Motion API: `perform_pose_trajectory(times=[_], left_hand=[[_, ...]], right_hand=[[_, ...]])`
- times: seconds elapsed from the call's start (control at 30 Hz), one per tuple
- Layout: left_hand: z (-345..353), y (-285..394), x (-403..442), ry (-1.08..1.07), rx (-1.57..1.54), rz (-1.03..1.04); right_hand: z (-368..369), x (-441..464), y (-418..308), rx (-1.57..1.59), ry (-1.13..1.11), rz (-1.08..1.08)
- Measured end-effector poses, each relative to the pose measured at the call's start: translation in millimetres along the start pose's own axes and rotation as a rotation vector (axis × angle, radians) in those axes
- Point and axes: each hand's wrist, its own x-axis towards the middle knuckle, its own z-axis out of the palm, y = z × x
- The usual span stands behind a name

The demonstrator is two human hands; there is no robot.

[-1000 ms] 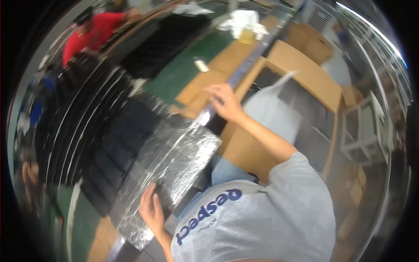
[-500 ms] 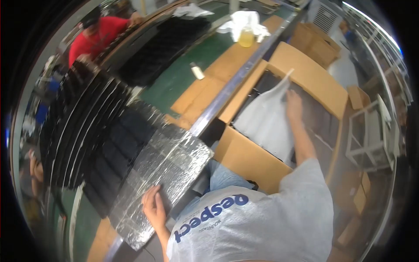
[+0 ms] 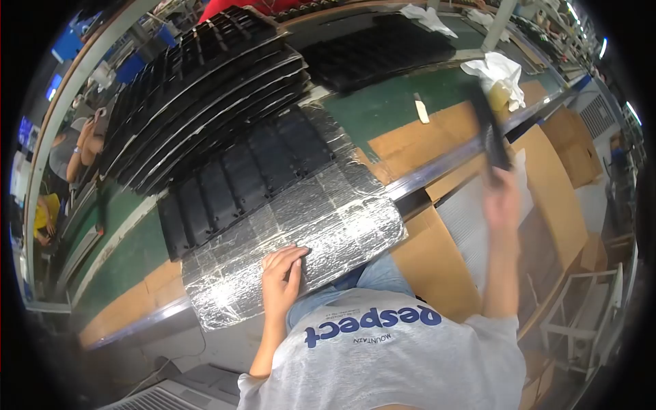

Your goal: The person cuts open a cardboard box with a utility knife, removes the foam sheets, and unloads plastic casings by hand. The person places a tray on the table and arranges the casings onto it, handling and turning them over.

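Note:
My right hand (image 3: 502,198) is raised over the open cardboard box (image 3: 437,253), closed around a long flat black piece (image 3: 488,130) that is smeared by motion. My left hand (image 3: 281,273) lies with its fingers stretched out on the near edge of a silver foil sheet (image 3: 355,212). A small dark spot shows by its fingertips. Several similar black pieces (image 3: 246,167) lie side by side in a row on the foil. Inside the box, white packing sheet (image 3: 458,212) is partly visible.
A tall stack of black-piece layers (image 3: 225,82) stands at the back left. On the green bench are cardboard (image 3: 410,137), a small white bottle (image 3: 421,109), a yellowish container (image 3: 500,97) and white cloth (image 3: 495,68). A metal rail (image 3: 437,164) edges the bench. Other people stand beyond.
My right hand has come up out of the box with a black piece in it. My left hand stays on the foil. The view has turned toward the bench.

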Motion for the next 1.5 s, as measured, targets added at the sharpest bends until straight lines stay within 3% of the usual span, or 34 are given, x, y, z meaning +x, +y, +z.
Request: perform_pose_trajectory(times=[0.17, 0.27, 0.37, 0.47, 0.53, 0.67, 0.77, 0.87, 1.0, 1.07, 1.13, 1.2, 1.33, 1.43, 1.5], left_hand=[[-1, -6, -3, -0.003, -0.038, 0.040], [-2, -6, -3, -0.005, -0.046, 0.055], [-7, -7, -5, 0.001, -0.045, 0.053], [-23, -8, -11, 0.010, -0.330, -0.086], [-52, -20, -9, 0.244, -0.135, -0.007], [-126, -91, -13, 0.679, -0.045, -0.139], [-170, -142, -13, 0.704, 0.056, -0.327], [-181, -182, -2, 0.655, -0.247, -0.527], [-177, -172, 9, 0.510, -0.385, -0.603], [-178, -225, 3, 0.447, -0.361, -0.480], [-175, -203, 5, 0.437, -0.387, -0.484], [-177, -223, 3, 0.420, -0.389, -0.428], [-175, -215, 4, 0.411, -0.389, -0.394], [-179, -209, 2, 0.478, -0.259, -0.450], [-175, -201, 2, 0.467, -0.283, -0.429]], right_hand=[[98, -6, 102, 0.052, -0.251, 0.307], [136, -12, 136, -0.011, -0.118, 0.299], [137, 3, 176, -0.162, -0.129, 0.247], [145, 3, 184, -0.335, -0.214, 0.234], [142, 6, 180, -0.485, -0.341, 0.241], [138, 19, 170, -0.672, -0.485, 0.358], [136, 20, 174, -0.671, -0.551, 0.377], [132, 25, 176, -0.640, -0.579, 0.301], [138, 13, 165, -0.864, -0.584, 0.212], [128, 24, 178, -0.868, -0.604, 0.174], [123, 28, 177, -0.875, -0.646, 0.178], [127, 26, 171, -0.905, -0.612, 0.168], [128, 26, 159, -0.879, -0.678, 0.305], [128, 23, 153, -0.810, -0.737, 0.350], [115, 24, 163, -0.819, -0.747, 0.116]])
